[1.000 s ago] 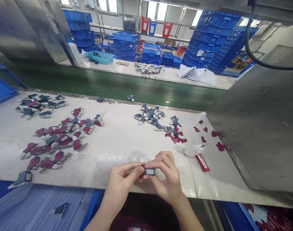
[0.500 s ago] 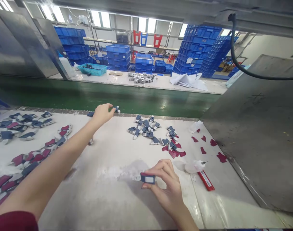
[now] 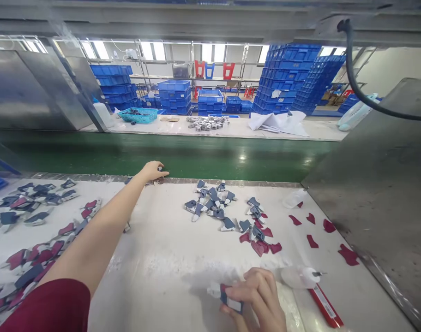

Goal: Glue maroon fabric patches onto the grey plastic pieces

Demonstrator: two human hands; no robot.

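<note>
My right hand [image 3: 261, 295], low on the right, pinches a small dark-blue part [image 3: 234, 304] with a white rectangle on its side, a dark-red face and a whitish end. My left hand [image 3: 154, 170] is stretched out to the worktop's far edge beside the green belt. Its fingers close around a small dark-and-white part [image 3: 159, 168], mostly hidden by them. Between the hands lies a pile of blue-and-white parts [image 3: 212, 200]. Dark-red cut pieces [image 3: 261, 247] lie to the right of that pile, partly under more blue parts.
Many blue, grey and red parts [image 3: 40, 253] cover the left side. A clear bottle with a thin tip [image 3: 300, 277] and a red strip [image 3: 326, 306] lie at right, near a metal panel [image 3: 380, 198]. The green belt [image 3: 203, 157] runs behind the white worktop [image 3: 155, 267].
The view has tilted up. My left fingers, earlier just short of a part at the belt's edge, now close around it. My right hand still holds its part, now turned and lower in view.
</note>
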